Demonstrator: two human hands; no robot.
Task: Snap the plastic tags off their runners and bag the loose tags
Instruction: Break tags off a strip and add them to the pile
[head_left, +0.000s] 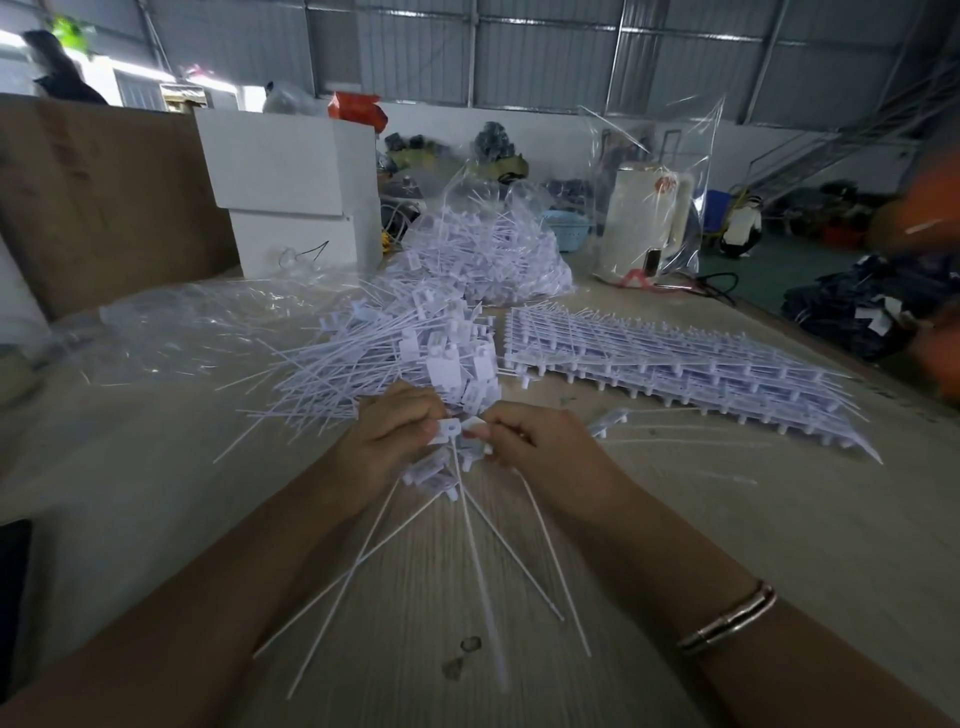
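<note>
My left hand (387, 441) and my right hand (540, 452) meet over the table's middle, both gripping a small cluster of white plastic tags (449, 457) whose long thin tails fan down toward me. Just behind the hands lies a heap of loose tags (395, 358). To the right a stack of tags on their runners (675, 358) lies flat. A clear bag filled with tags (483, 249) stands further back.
An empty clear bag (197, 327) lies at the left. White boxes (296, 182) and a cardboard wall (104, 192) stand at the back left; a white kettle in plastic (644, 218) at the back right. One single tag (608, 421) lies beside my right hand.
</note>
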